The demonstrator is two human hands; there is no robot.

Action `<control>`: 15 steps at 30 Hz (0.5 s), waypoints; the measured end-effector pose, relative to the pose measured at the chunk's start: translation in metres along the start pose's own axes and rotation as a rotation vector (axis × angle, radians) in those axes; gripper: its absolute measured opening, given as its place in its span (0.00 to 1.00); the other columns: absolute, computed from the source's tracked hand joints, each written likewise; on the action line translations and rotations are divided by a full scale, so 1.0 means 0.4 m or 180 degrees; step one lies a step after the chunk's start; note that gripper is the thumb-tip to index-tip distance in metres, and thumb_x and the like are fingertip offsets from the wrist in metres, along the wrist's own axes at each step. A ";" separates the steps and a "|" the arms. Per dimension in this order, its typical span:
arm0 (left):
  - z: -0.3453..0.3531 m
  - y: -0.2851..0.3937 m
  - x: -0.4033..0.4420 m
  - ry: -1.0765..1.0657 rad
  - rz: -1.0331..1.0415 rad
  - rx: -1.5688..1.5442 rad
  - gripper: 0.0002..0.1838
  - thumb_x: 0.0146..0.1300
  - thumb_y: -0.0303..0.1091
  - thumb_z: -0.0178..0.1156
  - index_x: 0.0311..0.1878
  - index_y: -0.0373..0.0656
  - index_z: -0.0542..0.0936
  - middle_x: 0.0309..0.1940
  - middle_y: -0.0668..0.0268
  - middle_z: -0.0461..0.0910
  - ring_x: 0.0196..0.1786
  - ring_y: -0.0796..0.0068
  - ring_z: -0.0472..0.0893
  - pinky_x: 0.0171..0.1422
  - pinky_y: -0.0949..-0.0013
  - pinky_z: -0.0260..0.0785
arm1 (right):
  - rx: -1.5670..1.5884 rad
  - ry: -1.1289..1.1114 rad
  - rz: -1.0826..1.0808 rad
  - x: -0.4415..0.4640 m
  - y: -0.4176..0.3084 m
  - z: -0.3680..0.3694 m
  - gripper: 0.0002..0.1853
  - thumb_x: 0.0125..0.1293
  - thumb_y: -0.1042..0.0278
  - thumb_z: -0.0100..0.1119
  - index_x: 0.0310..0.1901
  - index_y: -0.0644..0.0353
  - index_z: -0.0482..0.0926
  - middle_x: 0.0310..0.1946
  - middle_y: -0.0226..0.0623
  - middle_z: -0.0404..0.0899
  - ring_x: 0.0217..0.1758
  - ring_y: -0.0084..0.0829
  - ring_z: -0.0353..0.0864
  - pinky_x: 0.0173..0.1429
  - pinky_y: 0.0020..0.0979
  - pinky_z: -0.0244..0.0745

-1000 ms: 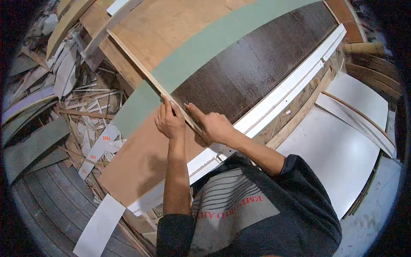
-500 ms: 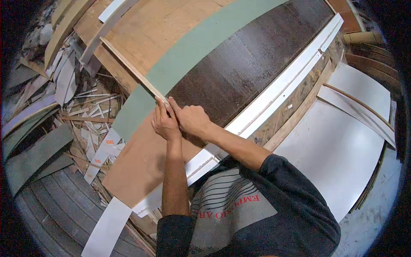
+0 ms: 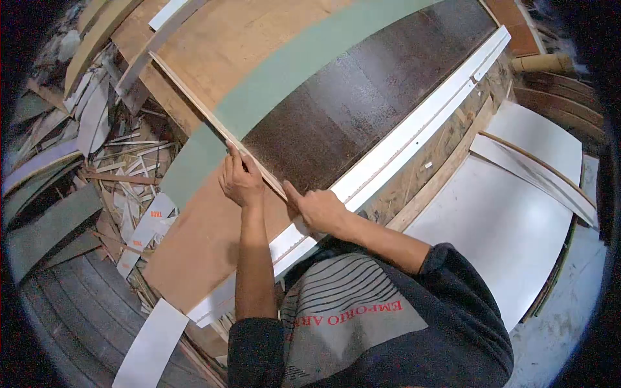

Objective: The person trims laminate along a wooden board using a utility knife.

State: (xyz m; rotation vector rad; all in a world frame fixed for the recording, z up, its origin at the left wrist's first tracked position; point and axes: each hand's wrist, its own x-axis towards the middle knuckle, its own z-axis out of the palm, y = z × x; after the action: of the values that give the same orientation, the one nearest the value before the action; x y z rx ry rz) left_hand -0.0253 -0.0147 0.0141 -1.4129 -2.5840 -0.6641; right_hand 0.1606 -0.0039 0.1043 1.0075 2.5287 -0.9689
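Note:
A long, thin wooden strip lies slantwise across a light brown board, a green curved band and the edge of a dark brown panel. My left hand is closed on the strip around its middle, forefinger and thumb at its edge. Close to the strip's near end, my right hand is closed with one digit stretched against the wood; its other fingers are folded and partly hidden. Below the hands is a tan curved section of the work surface.
A white edge strip runs along the near side of the panel. White sheets lie at right. Wood scraps and curved offcuts are piled at left. A white piece lies at lower left.
My hands have moved apart: the right slid down and right along the strip toward its near end, the left shifted slightly left. More of the strip shows between them.

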 end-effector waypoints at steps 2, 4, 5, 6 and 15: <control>-0.004 0.003 -0.002 -0.0127 -0.0122 -0.0023 0.25 0.71 0.39 0.52 0.69 0.42 0.75 0.43 0.62 0.82 0.47 0.61 0.81 0.51 0.58 0.69 | -0.0081 -0.0107 -0.0006 -0.048 0.001 -0.005 0.35 0.62 0.66 0.55 0.71 0.67 0.61 0.28 0.51 0.85 0.27 0.48 0.87 0.31 0.48 0.81; -0.008 0.005 0.002 -0.0198 -0.0212 -0.0060 0.25 0.72 0.39 0.52 0.69 0.43 0.75 0.44 0.62 0.82 0.47 0.61 0.81 0.51 0.58 0.68 | -0.0169 -0.0281 -0.0009 -0.080 0.003 -0.011 0.36 0.61 0.67 0.55 0.72 0.66 0.60 0.28 0.51 0.85 0.28 0.48 0.87 0.31 0.48 0.82; -0.006 0.008 0.000 -0.0223 -0.0301 -0.0159 0.25 0.72 0.40 0.51 0.69 0.44 0.74 0.44 0.62 0.81 0.48 0.61 0.80 0.52 0.58 0.68 | -0.0151 -0.0274 -0.0037 -0.075 0.018 0.003 0.35 0.61 0.66 0.56 0.71 0.66 0.61 0.28 0.50 0.85 0.29 0.50 0.87 0.32 0.50 0.81; -0.009 0.008 -0.004 -0.0247 -0.0383 -0.0248 0.25 0.73 0.41 0.51 0.69 0.45 0.74 0.44 0.62 0.81 0.48 0.60 0.80 0.52 0.57 0.68 | -0.0199 -0.0204 -0.0063 -0.066 0.029 -0.004 0.35 0.61 0.66 0.56 0.71 0.66 0.61 0.28 0.50 0.85 0.29 0.50 0.87 0.32 0.50 0.81; -0.041 0.020 -0.004 -0.0142 -0.0343 -0.0271 0.24 0.74 0.42 0.51 0.69 0.45 0.75 0.40 0.61 0.81 0.46 0.58 0.80 0.53 0.56 0.68 | 0.0515 0.0630 -0.0345 0.151 0.177 -0.145 0.16 0.59 0.75 0.55 0.49 0.64 0.64 0.40 0.58 0.80 0.43 0.61 0.82 0.44 0.58 0.76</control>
State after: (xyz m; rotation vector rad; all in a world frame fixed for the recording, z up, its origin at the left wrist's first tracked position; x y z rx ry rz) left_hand -0.0197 -0.0192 0.0309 -1.3338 -2.7131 -0.7745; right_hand 0.1656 0.1042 0.0858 1.0688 2.7269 -1.1743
